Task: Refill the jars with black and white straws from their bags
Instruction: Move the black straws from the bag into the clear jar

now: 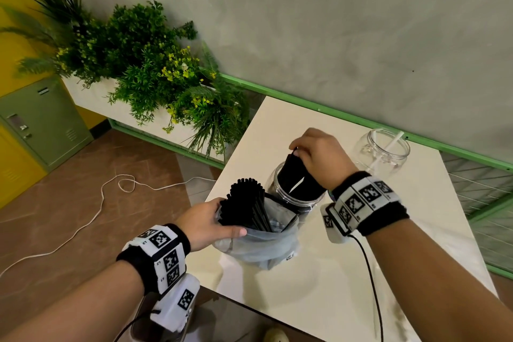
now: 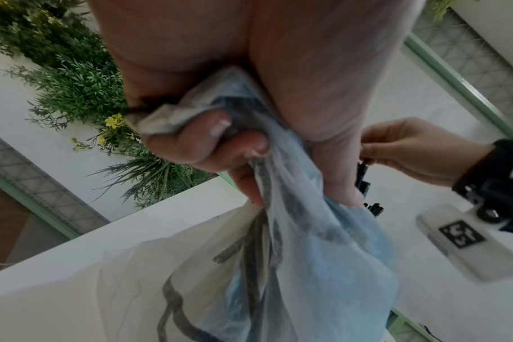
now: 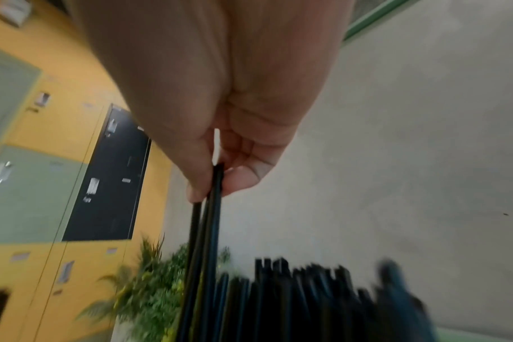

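A clear plastic bag [image 1: 261, 247] with a bundle of black straws [image 1: 247, 203] stands near the table's left edge. My left hand [image 1: 208, 222] grips the bag's rim [image 2: 220, 111], fingers curled into the plastic. Right behind the bag a clear jar [image 1: 294, 194] holds many black straws. My right hand [image 1: 313, 155] is above this jar and pinches the tops of a few black straws [image 3: 211, 208] whose lower ends are inside it. A second clear jar [image 1: 381, 151] with two white straws stands at the back right.
The white table [image 1: 347, 272] sits against a grey wall with a green rail [image 1: 305, 100]. A planter of green plants [image 1: 155, 69] is to the left. A white cord [image 1: 91, 214] lies on the brown floor. Green and yellow lockers [image 1: 36, 125] are far left.
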